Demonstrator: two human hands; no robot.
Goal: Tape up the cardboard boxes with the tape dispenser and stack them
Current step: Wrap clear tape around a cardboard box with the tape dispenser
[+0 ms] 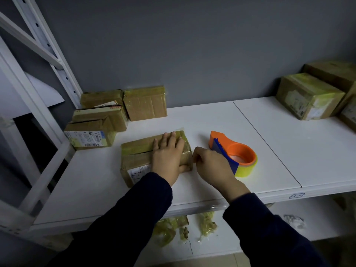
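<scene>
Little can be read. A white label (139, 173) on the near side of the box (134, 151), left of the fingers (169, 139) and nearer the person, bears handwritten marks resembling "3-". Its print is blurred. On the shelf's front edge, right of the fingers, a hand-drawn frame (296, 195) holds one mark, perhaps "2". Far left of the fingers, a shipping label (85, 138) shows barcodes, but the text is illegible. The far-right label (296, 102) is unreadable too.
</scene>
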